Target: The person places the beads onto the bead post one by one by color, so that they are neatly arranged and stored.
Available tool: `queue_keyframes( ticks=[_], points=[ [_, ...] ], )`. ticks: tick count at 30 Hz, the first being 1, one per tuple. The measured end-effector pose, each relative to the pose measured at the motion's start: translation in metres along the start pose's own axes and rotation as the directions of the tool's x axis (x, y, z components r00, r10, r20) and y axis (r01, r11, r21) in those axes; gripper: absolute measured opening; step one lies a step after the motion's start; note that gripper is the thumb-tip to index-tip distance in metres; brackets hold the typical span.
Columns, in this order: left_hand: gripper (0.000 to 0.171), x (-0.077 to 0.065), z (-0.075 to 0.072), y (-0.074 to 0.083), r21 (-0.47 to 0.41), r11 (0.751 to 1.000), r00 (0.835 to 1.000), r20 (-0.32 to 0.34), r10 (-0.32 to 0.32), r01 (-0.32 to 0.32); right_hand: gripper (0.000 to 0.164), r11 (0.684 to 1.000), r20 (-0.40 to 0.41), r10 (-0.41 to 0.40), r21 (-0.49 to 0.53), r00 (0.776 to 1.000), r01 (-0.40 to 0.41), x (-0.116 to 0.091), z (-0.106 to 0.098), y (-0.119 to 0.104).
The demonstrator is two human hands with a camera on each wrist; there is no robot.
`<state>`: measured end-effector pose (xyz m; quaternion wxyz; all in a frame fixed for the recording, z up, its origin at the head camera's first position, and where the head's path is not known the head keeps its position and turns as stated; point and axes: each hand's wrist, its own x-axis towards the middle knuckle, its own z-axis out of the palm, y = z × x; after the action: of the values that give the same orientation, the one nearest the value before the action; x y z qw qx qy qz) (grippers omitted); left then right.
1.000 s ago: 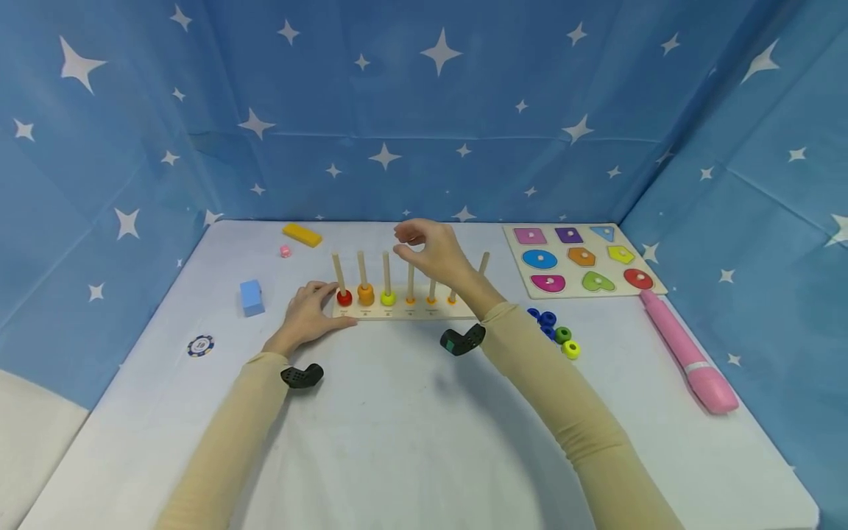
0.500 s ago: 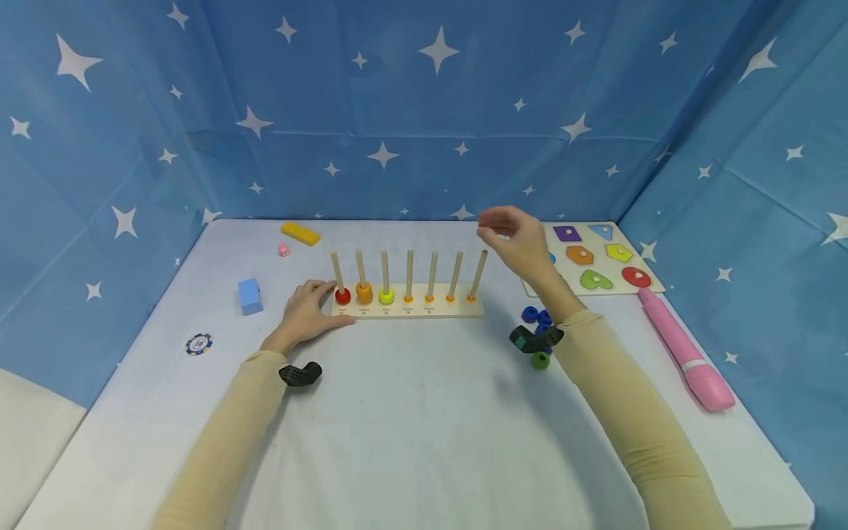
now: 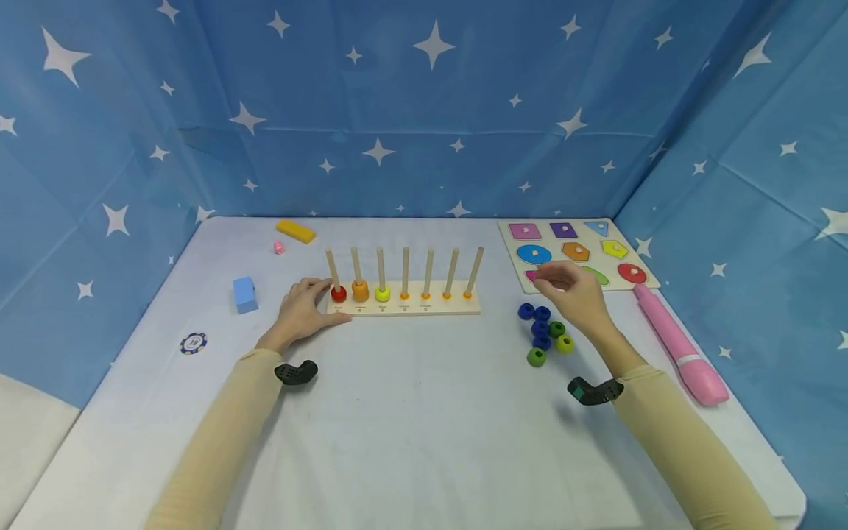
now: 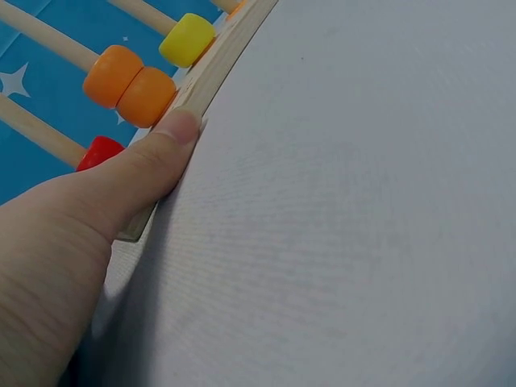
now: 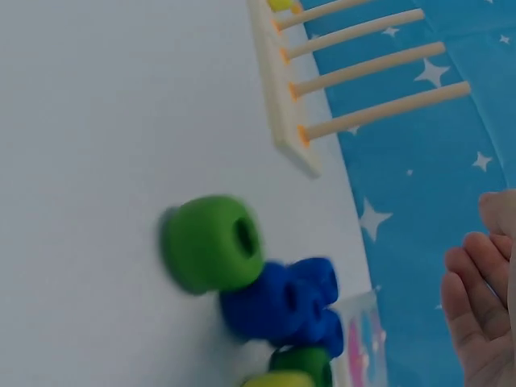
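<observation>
Blue backdrop cloth (image 3: 318,92), white four-pointed stars (image 3: 433,46), faint creases, behind and beside a white-covered table (image 3: 397,449)

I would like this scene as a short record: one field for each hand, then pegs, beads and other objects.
Left hand: grips the left end of the peg board
Right hand: near the loose beads, nothing visible in it
Loaded pegs: red bead, two orange beads, yellow bead
Bare pegs: four
Loose beads: blue, green, yellow
Other objects: shape puzzle, blue block, yellow block, chip, long pink object
</observation>
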<state>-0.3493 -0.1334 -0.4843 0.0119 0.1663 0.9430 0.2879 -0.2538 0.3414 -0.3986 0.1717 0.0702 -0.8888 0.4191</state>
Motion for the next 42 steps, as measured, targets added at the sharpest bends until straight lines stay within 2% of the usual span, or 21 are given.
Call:
queue_keyframes(
  ticks=[8,16,19,26,29,34,37,42],
  points=[
    [0.1,0.0,-0.003,0.001,-0.002,1.0,1.0,0.001,-0.006,0.006,0.025,0.999,0.028,-0.001,-0.053,1.0,0.002,-0.034,-0.013,0.003],
    [0.1,0.0,-0.005,0.001,-0.007,1.0,1.0,-0.002,-0.006,0.006,0.028,0.996,0.054,0.071,-0.057,0.996,-0.068,-0.056,-0.014,0.051],
    [0.1,0.0,-0.004,0.0,-0.006,1.0,1.0,-0.007,-0.007,0.007,0.027,0.996,0.054,0.072,-0.048,0.996,-0.069,-0.061,-0.014,0.052],
    [0.099,-0.002,-0.004,0.0,-0.006,1.0,1.0,-0.011,-0.002,0.002,0.025,0.999,0.032,0.039,-0.039,0.999,-0.038,-0.072,-0.02,0.032],
    [0.098,-0.002,-0.004,0.001,-0.007,1.0,1.0,-0.013,-0.003,0.003,0.025,0.996,0.032,0.056,-0.076,0.998,-0.053,-0.075,-0.022,0.042],
    [0.098,-0.002,-0.003,0.001,-0.006,1.0,1.0,-0.011,-0.001,0.001,0.03,0.991,0.124,0.079,-0.114,0.989,-0.065,-0.081,-0.022,0.061],
    [0.099,-0.002,-0.002,0.001,-0.005,1.0,1.0,-0.005,-0.005,0.005,0.031,0.987,0.161,0.085,-0.149,0.983,-0.061,-0.082,-0.02,0.064],
    [0.099,-0.002,-0.003,0.002,0.003,1.0,1.0,-0.002,-0.004,0.004,0.03,0.981,0.162,0.096,-0.181,0.982,-0.066,-0.078,-0.02,0.061]
  ],
)
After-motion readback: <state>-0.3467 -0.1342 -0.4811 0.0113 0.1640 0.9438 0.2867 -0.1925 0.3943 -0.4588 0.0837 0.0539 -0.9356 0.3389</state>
